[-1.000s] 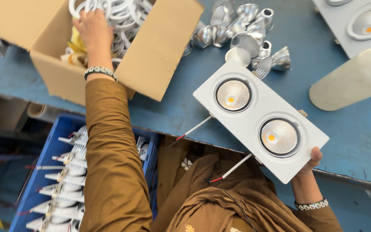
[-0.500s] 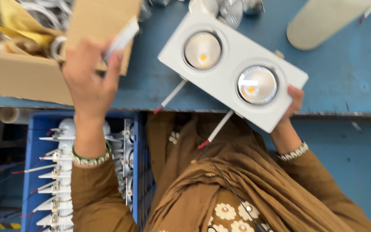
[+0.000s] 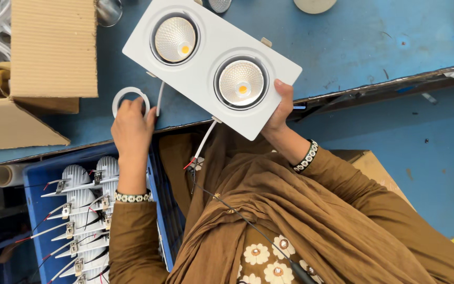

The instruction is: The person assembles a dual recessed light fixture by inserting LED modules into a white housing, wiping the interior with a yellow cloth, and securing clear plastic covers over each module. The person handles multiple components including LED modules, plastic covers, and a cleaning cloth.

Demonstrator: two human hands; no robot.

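My left hand [image 3: 131, 130] grips a white plastic ring [image 3: 129, 95] just above the near edge of the blue table [image 3: 363, 47]. My right hand [image 3: 279, 113] holds a white rectangular twin-lamp downlight fixture [image 3: 211, 66] by its lower right corner, tilted over the table edge. Both round lamps face up. Thin white wires with red tips [image 3: 202, 144] hang from the fixture toward my lap. Both wrists wear beaded bracelets and brown sleeves.
An open cardboard box [image 3: 38, 68] with white rings and yellow packing sits at the table's left. A blue crate [image 3: 88, 210] of lamp bodies with wires stands below the table by my left arm. Shiny reflector cups [image 3: 109, 10] lie at the top edge. A cardboard box [image 3: 371, 168] is beside my right elbow.
My left hand has come out of the cardboard box with a white ring and brought it down beside the fixture. The fixture stays in my right hand, closer to the camera.
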